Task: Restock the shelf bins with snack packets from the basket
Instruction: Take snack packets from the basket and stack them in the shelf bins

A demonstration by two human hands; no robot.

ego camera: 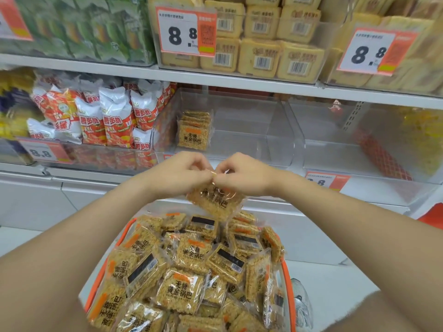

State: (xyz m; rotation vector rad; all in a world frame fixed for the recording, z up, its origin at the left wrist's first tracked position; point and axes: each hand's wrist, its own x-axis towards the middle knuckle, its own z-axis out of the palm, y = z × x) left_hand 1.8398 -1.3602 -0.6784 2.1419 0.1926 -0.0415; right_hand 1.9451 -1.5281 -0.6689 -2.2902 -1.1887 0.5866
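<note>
Item 1: one snack packet [215, 200], golden crisped rice in clear wrap with black print. We hold it by its top seam, and it hangs tilted just below our fingers [203, 174].

Item 2: left hand [182, 171], curled, thumb and fingertips pinching the seam.

Item 3: right hand [242, 173], curled likewise, pinching the same seam. Its fingers touch those of the left hand.

Item 4: basket [287, 283], orange-rimmed, well below our fingers and nearer to us. It is heaped with loose packets [179, 291] of the same kind, some face up and some showing barcodes.

Item 5: clear bin [239, 130] on the shelf, just beyond and above our fingers. It holds a short upright stack of packets [193, 130] at its left side.

Item 6: second clear bin [359, 152], beyond our fingers to the right.

Item 7: red-and-white bags [115, 121], beyond our fingers to the left.

Item 8: yellow packs [259, 56] on the shelf high above our fingers, with a price tag [187, 32] reading 8.8.

Item 9: shoe [302, 300], on the floor, right of the basket.
</note>
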